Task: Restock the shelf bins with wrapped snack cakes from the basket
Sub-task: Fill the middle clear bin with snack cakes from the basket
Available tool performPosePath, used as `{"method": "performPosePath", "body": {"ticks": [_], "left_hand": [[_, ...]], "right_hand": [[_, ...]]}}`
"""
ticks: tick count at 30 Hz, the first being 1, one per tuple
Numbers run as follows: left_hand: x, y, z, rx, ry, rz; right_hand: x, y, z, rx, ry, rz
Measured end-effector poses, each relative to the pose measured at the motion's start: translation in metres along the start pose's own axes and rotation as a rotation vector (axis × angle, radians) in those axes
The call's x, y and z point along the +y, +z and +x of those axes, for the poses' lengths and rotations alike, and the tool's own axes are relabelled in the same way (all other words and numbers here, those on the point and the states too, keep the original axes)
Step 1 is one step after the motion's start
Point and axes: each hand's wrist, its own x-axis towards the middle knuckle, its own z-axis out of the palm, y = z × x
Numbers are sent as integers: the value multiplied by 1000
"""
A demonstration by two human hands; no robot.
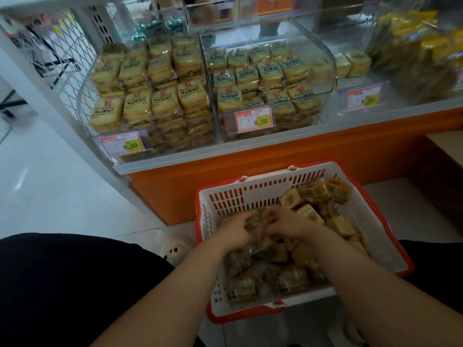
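Note:
A white basket with a red rim (250,194) sits on the floor in front of me, holding several wrapped snack cakes (290,276). Both hands are down inside it. My left hand (235,231) and my right hand (288,222) close from either side on a bunch of wrapped snack cakes (255,222) between them. Above, two clear shelf bins stand packed with yellow wrapped cakes: the left bin (150,96) and the middle bin (265,81). A third clear bin (350,63) on the right holds only a few packs at its back.
Price tags reading 8.00 (124,146) hang on the bin fronts. An orange shelf base (275,169) runs below the bins. Yellow bagged goods (426,51) fill the far right. A wire mesh panel (62,58) closes the shelf's left end. My dark-clothed knees flank the basket.

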Motion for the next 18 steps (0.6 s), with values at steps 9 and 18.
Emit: {"method": "performPosePath", "body": {"ticks": [9,18], "left_hand": [[78,-68,-20,72,-3,-652],[158,-150,-30,354,231,-465]], "right_hand": [[-88,-98,-57,25,-110,59],[-161,-156,-78,80,-312,340]]}}
